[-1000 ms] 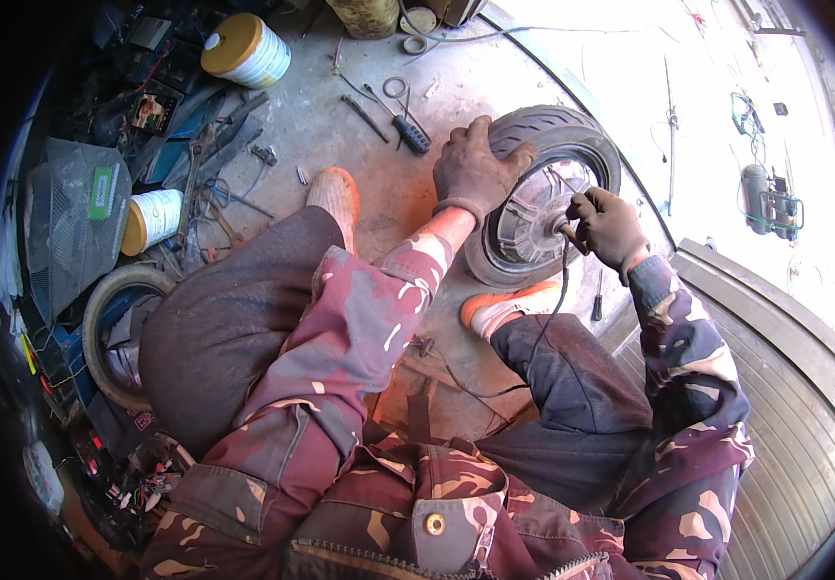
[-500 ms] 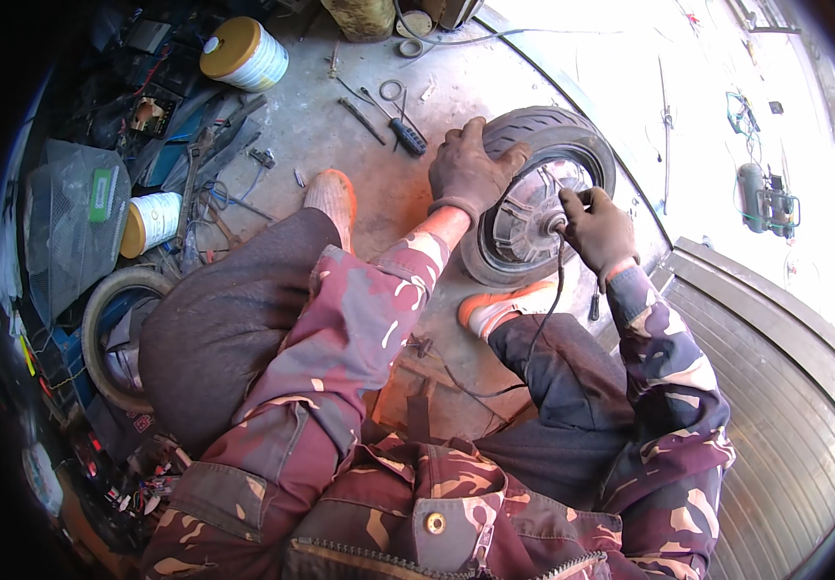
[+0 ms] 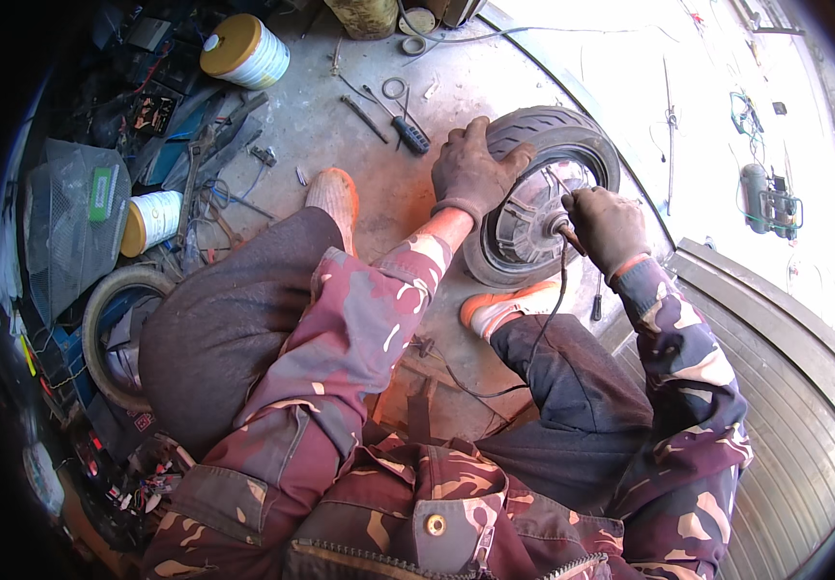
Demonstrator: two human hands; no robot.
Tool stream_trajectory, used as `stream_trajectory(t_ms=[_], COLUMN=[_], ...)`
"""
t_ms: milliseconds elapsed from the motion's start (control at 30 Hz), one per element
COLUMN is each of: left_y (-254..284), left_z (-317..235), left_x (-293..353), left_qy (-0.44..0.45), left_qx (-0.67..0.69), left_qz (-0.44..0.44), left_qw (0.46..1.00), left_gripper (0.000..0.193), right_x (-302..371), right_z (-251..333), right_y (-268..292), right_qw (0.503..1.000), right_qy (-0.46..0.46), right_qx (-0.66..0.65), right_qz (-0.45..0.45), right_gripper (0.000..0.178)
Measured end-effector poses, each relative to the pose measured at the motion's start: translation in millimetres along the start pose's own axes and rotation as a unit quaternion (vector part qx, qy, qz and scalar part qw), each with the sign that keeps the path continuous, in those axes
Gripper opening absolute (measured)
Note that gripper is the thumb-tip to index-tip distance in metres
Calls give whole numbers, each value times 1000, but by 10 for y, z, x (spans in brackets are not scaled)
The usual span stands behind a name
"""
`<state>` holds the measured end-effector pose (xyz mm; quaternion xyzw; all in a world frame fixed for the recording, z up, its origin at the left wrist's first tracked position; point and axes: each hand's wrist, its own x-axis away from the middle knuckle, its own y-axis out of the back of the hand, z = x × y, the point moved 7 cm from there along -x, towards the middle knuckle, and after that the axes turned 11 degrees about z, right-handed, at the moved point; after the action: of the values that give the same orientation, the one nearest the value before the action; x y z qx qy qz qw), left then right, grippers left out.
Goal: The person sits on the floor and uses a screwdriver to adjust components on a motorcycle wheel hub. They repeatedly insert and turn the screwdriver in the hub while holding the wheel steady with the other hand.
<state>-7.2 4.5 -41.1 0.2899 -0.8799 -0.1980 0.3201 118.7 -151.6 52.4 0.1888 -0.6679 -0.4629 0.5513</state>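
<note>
While the left hand [image 3: 472,174] lies on the tyre [image 3: 584,143], the right hand [image 3: 611,230] is at the axle [image 3: 569,235]

Two gloved hands attend one wheel [image 3: 531,211], which stands on the floor [image 3: 393,198] right of the middle, just beyond the right shoe [image 3: 497,307]. The left hand is spread wide, its thumb apart from the fingers, touching the near-left side of the tyre. The right hand is narrow, fingers drawn in beside the hub; what it grips, if anything, cannot be told. One dark cable [image 3: 559,302] hangs from the axle and runs toward the near side.

Noted nearby: two shoes in all, the left shoe [image 3: 333,201] well apart from the wheel; one blue-and-black-handled screwdriver [image 3: 411,135] far of the left hand; one slim dark-handled tool [image 3: 597,308] near the right shoe; and two rings at the far side, one thin ring [image 3: 394,79] and one thicker ring [image 3: 414,37].

At left: two white tubs with yellow-brown ends, the far tub [image 3: 261,60] and the near tub [image 3: 161,215], plus one loose tyre [image 3: 95,333]. At right: one ribbed panel [image 3: 785,406].
</note>
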Motion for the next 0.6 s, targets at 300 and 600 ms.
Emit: stream_trajectory(t_ms=[300,600], left_y=[22,42], left_z=[22,12], left_x=[18,24], left_qy=[10,12], left_qx=[-2,-5], left_qz=[7,11], left_qw=[1000,1000], left_gripper=[92,90], right_x=[-6,133], right_z=[-238,-312], right_y=[-733,-459], right_qw=[544,790], right_qy=[-241,-270], right_qx=[-802,-547], right_qz=[49,60], right_gripper=[40,50])
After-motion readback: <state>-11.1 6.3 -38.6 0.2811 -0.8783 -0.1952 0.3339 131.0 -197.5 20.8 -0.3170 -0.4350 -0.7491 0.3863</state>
